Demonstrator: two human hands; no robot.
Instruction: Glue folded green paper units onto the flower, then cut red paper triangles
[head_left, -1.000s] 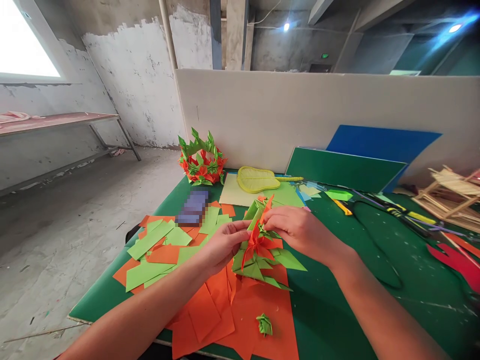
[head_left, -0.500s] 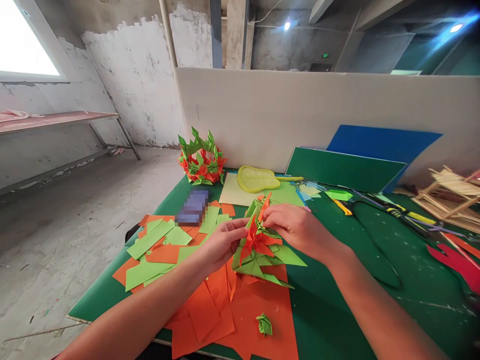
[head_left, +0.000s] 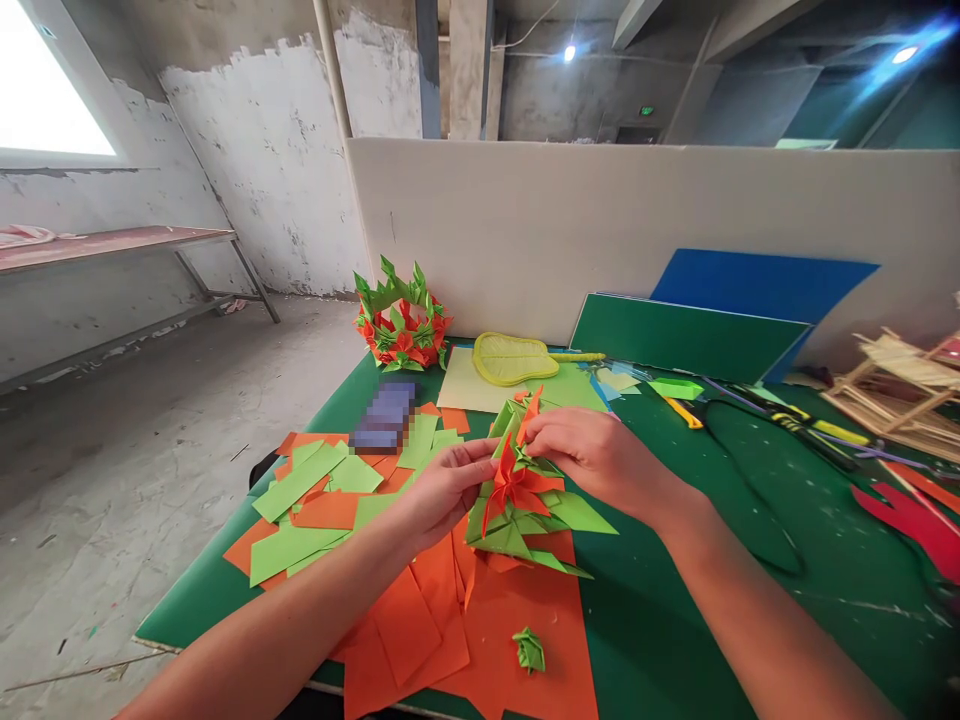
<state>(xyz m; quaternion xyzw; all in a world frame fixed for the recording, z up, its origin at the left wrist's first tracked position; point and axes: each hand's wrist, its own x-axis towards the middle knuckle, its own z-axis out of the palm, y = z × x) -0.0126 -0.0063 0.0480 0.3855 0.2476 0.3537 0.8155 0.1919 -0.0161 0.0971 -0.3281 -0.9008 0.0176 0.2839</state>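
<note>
In the middle of the table stands a green and orange folded-paper model (head_left: 517,500), with pointed leaves and orange flower shapes. My left hand (head_left: 454,485) pinches its left edge between thumb and fingers. On the upper right of the model, my right hand (head_left: 577,450) is closed with bent fingers against an orange flower piece; the fingertips are partly hidden by the folds. Below the model, a small green folded-paper piece (head_left: 529,650) lies on an orange sheet (head_left: 562,620).
Loose green and orange paper strips (head_left: 300,480) cover the table's left side, near a blurred phone-like object (head_left: 384,415). Behind are a finished-looking paper ring (head_left: 403,325), a yellow fan-shaped object (head_left: 517,360) and a green board (head_left: 690,335). A yellow cutter (head_left: 684,413) and a cable lie right.
Both hands keep their hold on the paper model, almost unmoved. The whole view has shifted very slightly.
</note>
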